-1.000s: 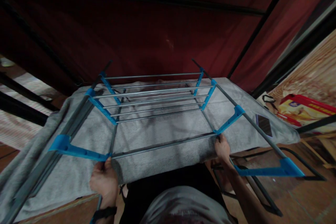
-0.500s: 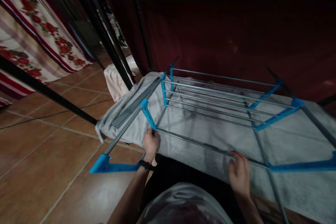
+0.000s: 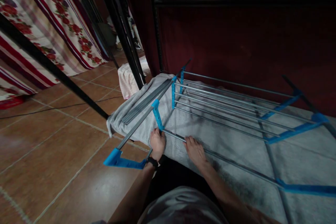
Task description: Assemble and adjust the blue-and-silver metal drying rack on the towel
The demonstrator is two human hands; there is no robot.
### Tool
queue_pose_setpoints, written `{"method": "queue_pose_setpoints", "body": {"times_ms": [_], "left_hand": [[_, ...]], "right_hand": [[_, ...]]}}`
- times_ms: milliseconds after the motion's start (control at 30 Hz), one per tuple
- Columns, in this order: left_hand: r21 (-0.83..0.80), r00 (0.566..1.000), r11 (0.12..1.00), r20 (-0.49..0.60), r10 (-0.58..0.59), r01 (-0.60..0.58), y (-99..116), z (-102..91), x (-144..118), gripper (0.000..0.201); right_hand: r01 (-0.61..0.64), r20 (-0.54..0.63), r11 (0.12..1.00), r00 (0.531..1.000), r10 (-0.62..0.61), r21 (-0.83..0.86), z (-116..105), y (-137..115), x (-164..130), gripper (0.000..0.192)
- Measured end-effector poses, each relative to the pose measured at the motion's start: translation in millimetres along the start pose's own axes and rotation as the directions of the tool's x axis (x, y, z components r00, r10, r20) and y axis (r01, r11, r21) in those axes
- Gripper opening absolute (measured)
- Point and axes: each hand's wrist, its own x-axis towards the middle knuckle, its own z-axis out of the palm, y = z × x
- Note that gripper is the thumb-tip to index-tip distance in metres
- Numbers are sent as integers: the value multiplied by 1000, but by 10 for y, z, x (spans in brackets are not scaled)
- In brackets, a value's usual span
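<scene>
The left hand (image 3: 157, 142) pinches the steel rod (image 3: 225, 160) where it meets the blue bracket (image 3: 157, 114); the right hand (image 3: 195, 151) rests just beside, fingers spread; the rod runs rightward.

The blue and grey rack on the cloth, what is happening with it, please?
A person is working on a drying rack of grey metal rods and blue plastic brackets, which lies over a grey cloth. The left hand grips the nearest rod at its left end, by a blue bracket. The right hand rests on that rod close beside it. A bundle of loose grey rods lies on the cloth's left edge.
</scene>
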Motion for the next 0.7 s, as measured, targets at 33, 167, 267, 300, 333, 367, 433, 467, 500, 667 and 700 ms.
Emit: {"method": "queue_pose_setpoints", "body": {"times_ms": [33, 167, 267, 300, 333, 367, 433, 467, 500, 667, 700], "left_hand": [[1, 1000, 1000, -3, 0, 0, -3, 8, -2, 22], [-4, 1000, 1000, -14, -12, 12, -22, 40, -14, 23], [-21, 1000, 1000, -23, -7, 6, -37, 55, -22, 24], [-29, 1000, 1000, -23, -4, 3, -41, 59, -25, 25], [-35, 1000, 999, -24, -3, 2, -45, 63, -27, 26], [-39, 1000, 999, -25, -3, 2, -48, 66, -30, 26], [-41, 999, 999, -31, -6, 5, -55, 72, -35, 27], [-41, 999, 999, -35, -6, 5, -59, 76, -37, 27], [-41, 999, 999, -39, -3, 2, -62, 78, -39, 27], [-52, 998, 999, -54, 11, -14, -69, 80, -46, 27], [-51, 999, 999, -53, 12, -14, -68, 78, -47, 26]], "right_hand": [[5, 12, 1000, 1000, -5, 7, -6, -7, 22, 39], [25, 45, 999, 999, -27, 40, -16, 17, 56, 39], [23, 59, 999, 998, -26, 45, -19, 39, 67, 40], [20, 66, 999, 998, -23, 43, -21, 44, 73, 40], [15, 75, 999, 997, -19, 42, -24, 49, 78, 40], [14, 83, 999, 996, -17, 43, -28, 54, 83, 40], [14, 95, 999, 995, -19, 50, -35, 65, 91, 40], [17, 98, 998, 995, -22, 57, -37, 71, 94, 40], [21, 97, 997, 995, -27, 68, -39, 76, 97, 40], [19, 108, 992, 994, -32, 122, -34, 102, 128, 39], [13, 118, 992, 993, -28, 128, -34, 108, 139, 39]]}}
